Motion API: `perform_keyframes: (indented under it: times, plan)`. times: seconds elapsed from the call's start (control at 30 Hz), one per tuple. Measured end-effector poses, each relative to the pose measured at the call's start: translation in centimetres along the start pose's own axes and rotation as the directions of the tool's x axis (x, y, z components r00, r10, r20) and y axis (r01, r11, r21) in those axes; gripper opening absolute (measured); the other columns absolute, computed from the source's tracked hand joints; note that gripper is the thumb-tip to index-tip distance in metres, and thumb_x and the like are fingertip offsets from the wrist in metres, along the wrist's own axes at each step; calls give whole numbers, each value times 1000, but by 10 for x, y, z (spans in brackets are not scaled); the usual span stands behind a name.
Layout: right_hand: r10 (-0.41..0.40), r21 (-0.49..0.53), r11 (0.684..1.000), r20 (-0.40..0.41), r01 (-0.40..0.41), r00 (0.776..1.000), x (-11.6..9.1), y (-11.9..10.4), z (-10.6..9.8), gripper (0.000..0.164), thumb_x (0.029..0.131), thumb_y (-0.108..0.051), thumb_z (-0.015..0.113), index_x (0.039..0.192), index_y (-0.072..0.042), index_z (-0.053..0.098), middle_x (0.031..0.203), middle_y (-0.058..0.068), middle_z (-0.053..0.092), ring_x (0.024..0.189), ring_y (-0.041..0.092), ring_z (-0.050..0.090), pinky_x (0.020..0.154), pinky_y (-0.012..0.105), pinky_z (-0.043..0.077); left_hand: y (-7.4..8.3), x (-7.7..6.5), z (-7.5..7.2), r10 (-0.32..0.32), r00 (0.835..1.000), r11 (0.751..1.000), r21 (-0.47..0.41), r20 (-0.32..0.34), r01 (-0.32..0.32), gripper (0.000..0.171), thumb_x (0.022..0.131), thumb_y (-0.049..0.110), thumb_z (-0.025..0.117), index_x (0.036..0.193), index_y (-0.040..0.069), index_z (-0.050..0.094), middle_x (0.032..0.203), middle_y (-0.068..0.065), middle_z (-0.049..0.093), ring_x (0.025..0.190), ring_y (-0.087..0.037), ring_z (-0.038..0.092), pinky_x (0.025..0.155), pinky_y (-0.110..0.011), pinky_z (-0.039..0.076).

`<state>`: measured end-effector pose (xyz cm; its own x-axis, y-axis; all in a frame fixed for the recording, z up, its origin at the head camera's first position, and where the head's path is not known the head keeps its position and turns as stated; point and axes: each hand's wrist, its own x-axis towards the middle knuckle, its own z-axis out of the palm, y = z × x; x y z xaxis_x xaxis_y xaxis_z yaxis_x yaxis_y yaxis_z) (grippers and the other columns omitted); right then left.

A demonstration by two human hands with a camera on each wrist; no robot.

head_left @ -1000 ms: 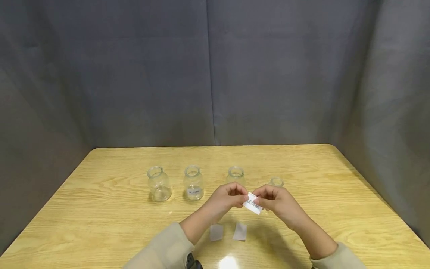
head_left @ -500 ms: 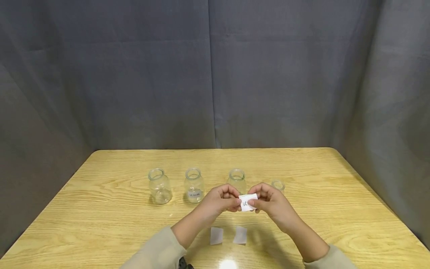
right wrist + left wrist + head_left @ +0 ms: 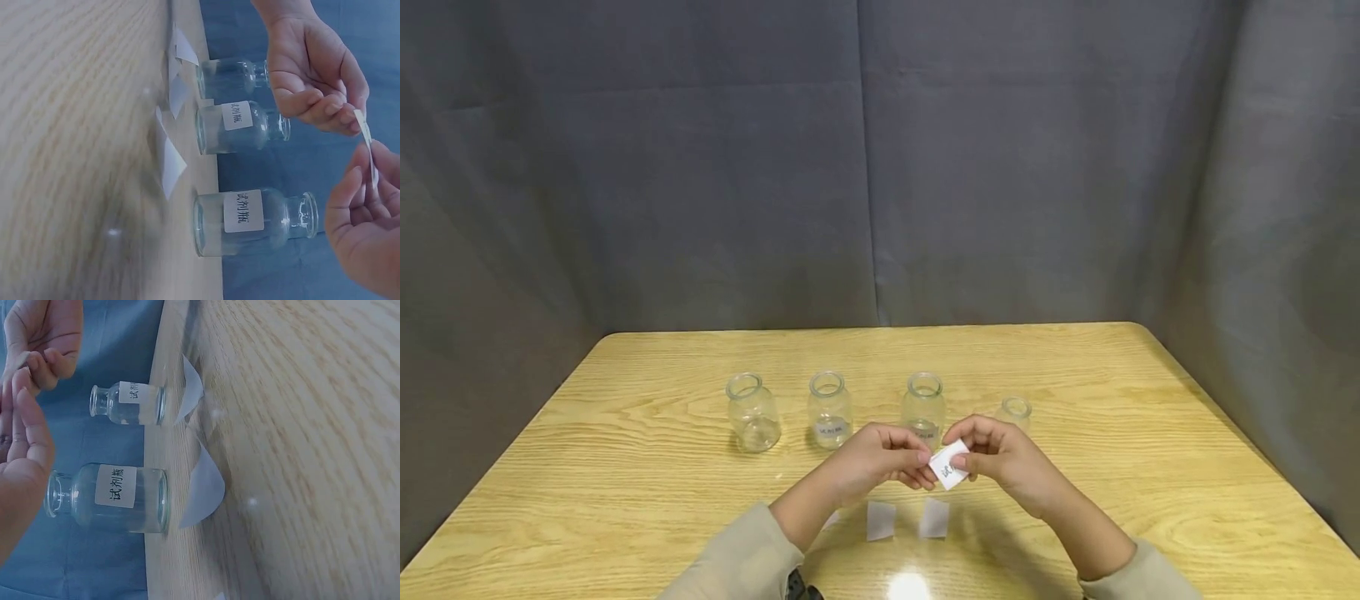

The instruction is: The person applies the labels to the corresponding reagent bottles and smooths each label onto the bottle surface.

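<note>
A small white label [image 3: 950, 465] with dark characters is held above the table between the two hands. The right hand [image 3: 1011, 467] pinches it with the thumb across its printed face. At the label's left edge, the left hand [image 3: 876, 462] pinches a corner between thumb and fingertips. Seen edge-on in the right wrist view, the label [image 3: 367, 140] looks thin and slightly bent. Behind the hands stands a glass bottle [image 3: 924, 404] with a similar label, partly covered by the left fingers. Fingers hide the held label in the left wrist view.
Two more glass bottles stand left, one plain [image 3: 753, 417] and one labelled [image 3: 830, 412]. Another bottle [image 3: 1016, 408] is partly behind the right hand. Pale paper pieces [image 3: 881, 521] lie on the wooden table [image 3: 625, 500] near the front. A grey curtain [image 3: 737, 208] encloses the table.
Both hands have shifted slightly left and down with the label, which has turned between them. The labelled bottle behind the hands shows more, and another paper piece appears beside the left forearm.
</note>
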<state>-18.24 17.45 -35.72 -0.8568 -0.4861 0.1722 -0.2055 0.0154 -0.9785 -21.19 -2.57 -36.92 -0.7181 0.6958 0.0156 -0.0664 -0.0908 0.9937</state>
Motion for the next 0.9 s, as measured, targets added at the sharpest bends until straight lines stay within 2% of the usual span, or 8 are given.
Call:
perform_keyframes:
  times: [0.13, 0.3, 0.47, 0.6, 0.67, 0.8, 0.9]
  plan:
    - [0, 58, 998, 33, -2, 999, -1, 3, 1, 17, 81, 0, 54, 96, 8, 50, 81, 4, 54, 72, 12, 52, 62, 24, 45, -1, -2, 0, -6, 1000, 1000, 18, 15, 6, 22, 83, 4, 53, 92, -16, 52, 73, -6, 62, 69, -15, 60, 69, -31, 49]
    - [-17, 123, 992, 69, 9, 997, 0, 8, 3, 13, 82, 1, 53, 94, -1, 53, 82, 3, 55, 73, 12, 53, 64, 25, 45, -4, -5, -2, -14, 1000, 1000, -11, 27, 14, 18, 83, 1, 52, 91, -16, 52, 72, -5, 62, 68, -14, 60, 67, -28, 48]
    - [-40, 152, 988, 81, 27, 996, 3, 8, 5, 14, 82, 1, 52, 94, -4, 53, 82, 3, 55, 73, 12, 53, 64, 24, 44, -2, -5, -7, 50, 995, 997, -67, 92, -44, 8, 83, 1, 52, 84, -4, 58, 73, -3, 63, 70, -14, 61, 65, -26, 48]
    - [-40, 178, 984, 94, 23, 995, 2, 9, 6, 15, 81, 2, 52, 94, -7, 54, 82, 1, 55, 74, 11, 52, 65, 22, 44, -2, -5, -7, 81, 985, 993, -98, 153, -67, 8, 83, 2, 53, 82, 6, 60, 75, -3, 63, 71, -14, 60, 65, -26, 47]
    - [-47, 189, 982, 98, 27, 994, 2, 10, 7, 16, 81, 2, 52, 94, -8, 54, 82, 1, 55, 74, 10, 53, 65, 22, 44, -1, -6, -5, 82, 984, 993, -95, 161, -67, 6, 83, 3, 54, 82, 2, 60, 75, -3, 63, 71, -14, 60, 66, -26, 48]
    - [-63, 219, 975, 116, 36, 991, 2, 13, 7, 17, 82, 3, 50, 95, -7, 54, 82, 0, 56, 75, 10, 54, 67, 23, 45, -1, -6, -3, 67, 988, 997, -52, 136, -61, 22, 82, 4, 56, 88, -17, 53, 73, -2, 63, 70, -14, 61, 64, -26, 48]
    - [-63, 227, 973, 125, 33, 990, 3, 15, 7, 17, 83, 3, 49, 96, -7, 54, 84, 0, 56, 77, 10, 54, 68, 23, 45, -2, -6, -4, 54, 994, 999, -4, 99, -54, 29, 82, 2, 56, 92, -23, 47, 72, -2, 63, 68, -14, 60, 63, -26, 48]
